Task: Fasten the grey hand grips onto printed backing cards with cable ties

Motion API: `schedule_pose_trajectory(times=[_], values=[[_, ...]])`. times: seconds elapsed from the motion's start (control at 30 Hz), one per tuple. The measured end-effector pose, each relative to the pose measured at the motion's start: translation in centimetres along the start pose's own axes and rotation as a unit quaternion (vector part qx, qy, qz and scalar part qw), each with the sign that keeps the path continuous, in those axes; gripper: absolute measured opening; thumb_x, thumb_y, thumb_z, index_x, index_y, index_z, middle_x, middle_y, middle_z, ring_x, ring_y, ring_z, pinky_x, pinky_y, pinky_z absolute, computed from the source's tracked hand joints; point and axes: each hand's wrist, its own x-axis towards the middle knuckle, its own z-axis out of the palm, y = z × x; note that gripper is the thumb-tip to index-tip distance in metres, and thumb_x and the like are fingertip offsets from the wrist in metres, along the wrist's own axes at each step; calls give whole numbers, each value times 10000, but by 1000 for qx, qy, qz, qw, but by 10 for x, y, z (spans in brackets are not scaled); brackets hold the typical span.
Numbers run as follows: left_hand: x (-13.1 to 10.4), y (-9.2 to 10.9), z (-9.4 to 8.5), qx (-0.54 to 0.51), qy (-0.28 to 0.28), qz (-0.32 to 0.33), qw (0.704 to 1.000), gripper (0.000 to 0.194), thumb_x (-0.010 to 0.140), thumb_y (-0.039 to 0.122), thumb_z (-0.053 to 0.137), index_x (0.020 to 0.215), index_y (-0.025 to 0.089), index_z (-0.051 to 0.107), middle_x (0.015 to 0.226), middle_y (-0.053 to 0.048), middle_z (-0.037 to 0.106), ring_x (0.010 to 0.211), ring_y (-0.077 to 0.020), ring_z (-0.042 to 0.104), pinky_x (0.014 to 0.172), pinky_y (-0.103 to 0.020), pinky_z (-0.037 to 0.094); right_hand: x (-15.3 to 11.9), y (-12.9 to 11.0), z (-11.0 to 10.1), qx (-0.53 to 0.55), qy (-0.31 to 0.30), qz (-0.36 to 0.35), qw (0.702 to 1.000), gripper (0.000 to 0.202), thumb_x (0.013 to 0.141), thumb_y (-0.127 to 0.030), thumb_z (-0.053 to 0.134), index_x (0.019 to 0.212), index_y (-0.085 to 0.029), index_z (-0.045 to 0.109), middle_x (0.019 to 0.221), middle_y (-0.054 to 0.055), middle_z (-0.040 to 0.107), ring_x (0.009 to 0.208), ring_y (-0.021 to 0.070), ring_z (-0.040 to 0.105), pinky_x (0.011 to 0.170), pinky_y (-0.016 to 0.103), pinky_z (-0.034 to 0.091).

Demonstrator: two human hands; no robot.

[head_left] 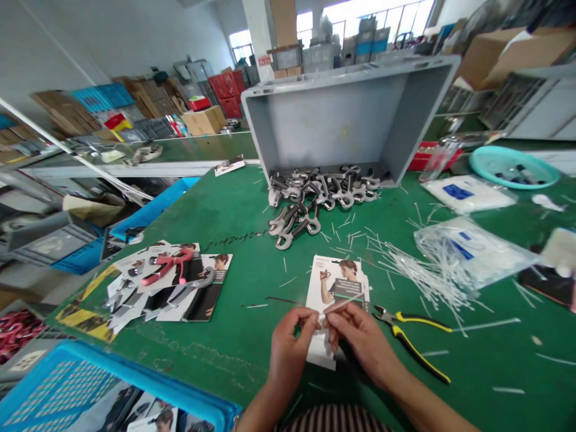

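Observation:
Over a stack of printed cards (320,351) my left hand (292,345) and my right hand (364,342) meet, fingertips almost touching. Both are closed in a pinch on a thin white cable tie (347,303), whose tail slants up to the right; the fingers partly hide its other end. Just right of my right hand lie side cutters (398,330) with yellow and black handles, jaws apart. Many loose white cable ties (418,270) spread from a clear plastic bag (477,252) farther right.
A grey crate (333,126) lies on its side at the back, grey-and-black hand tools (324,189) spilling from it. At left, carded tools (171,288) are piled, one pink. A blue basket (54,378) stands lower left. A turquoise tray (477,157) sits back right. Cut tie scraps litter the green table (243,360).

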Motion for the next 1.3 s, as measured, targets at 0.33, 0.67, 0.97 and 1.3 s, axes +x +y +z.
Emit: schedule_pose_trajectory(times=[0.33,0.67,0.97,1.3], values=[[46,-33,3,248,-17,73,966,269,876,339,581,1049,155,672,972,-109,644,960,-270,581,910,-440,440,9,25,-29,73,116,-1,991,295,842,-455,690,803,-170,626,779,28,668,619,116,589,631,256,503],[40,1,1,-143,-69,-156,975,336,797,366,637,1052,158,571,853,-61,707,649,-181,643,586,-279,489,-1,-1,-35,103,85,-39,990,232,852,-393,698,825,-180,611,853,32,685,631,110,602,595,247,516],[-3,-6,-57,-236,-49,-254,937,544,739,349,709,1214,158,526,825,-31,706,587,-154,639,535,-227,455,22,0,-6,-82,20,-59,995,230,909,-439,605,916,-214,558,741,13,693,614,161,660,608,284,532],[1,-31,-33,-293,49,-188,936,428,775,507,647,967,127,697,861,-70,722,722,-175,637,671,-258,492,14,34,10,-151,57,-87,983,201,912,-430,594,949,-233,603,927,56,689,811,218,681,770,354,538]])
